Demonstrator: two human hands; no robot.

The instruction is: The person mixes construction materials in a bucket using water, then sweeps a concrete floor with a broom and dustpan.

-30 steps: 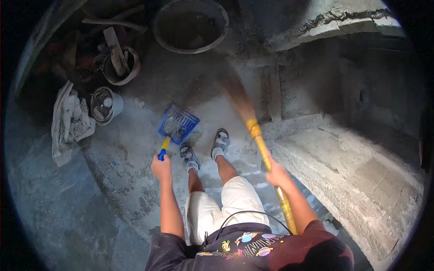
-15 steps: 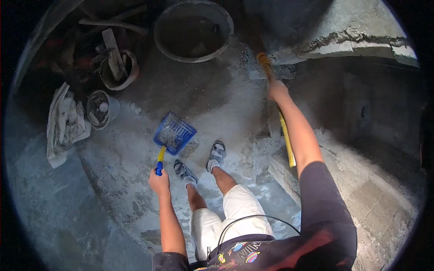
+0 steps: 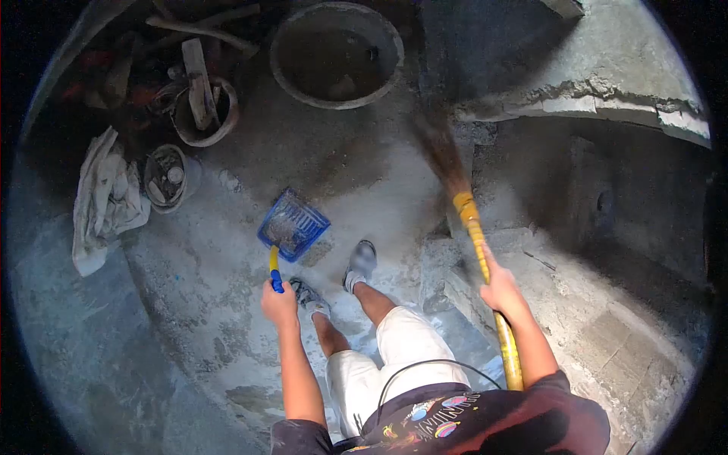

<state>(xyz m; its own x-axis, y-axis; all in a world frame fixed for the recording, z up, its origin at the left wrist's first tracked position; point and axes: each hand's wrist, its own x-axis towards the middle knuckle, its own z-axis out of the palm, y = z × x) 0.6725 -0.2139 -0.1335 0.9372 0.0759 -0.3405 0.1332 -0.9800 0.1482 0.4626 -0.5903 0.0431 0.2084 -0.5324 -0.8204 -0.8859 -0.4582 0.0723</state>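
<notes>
My left hand is closed round the blue and yellow handle of a blue dustpan. The pan rests on the concrete floor in front of my feet, with grey dust and debris in it. In my right hand is the yellow handle of a broom. Its brown bristles point away from me, beside the low concrete ledge, and are smeared by motion. The handle's rear end runs back along my forearm.
A large round tub stands at the far side. At left are a bucket with boards, a smaller bucket and crumpled pale sacks. A broken concrete ledge and rough steps lie to the right.
My right hand has drawn the broom back toward my body, its bristles coming out of the dark area near the ledge. The dustpan stays in about the same place.
</notes>
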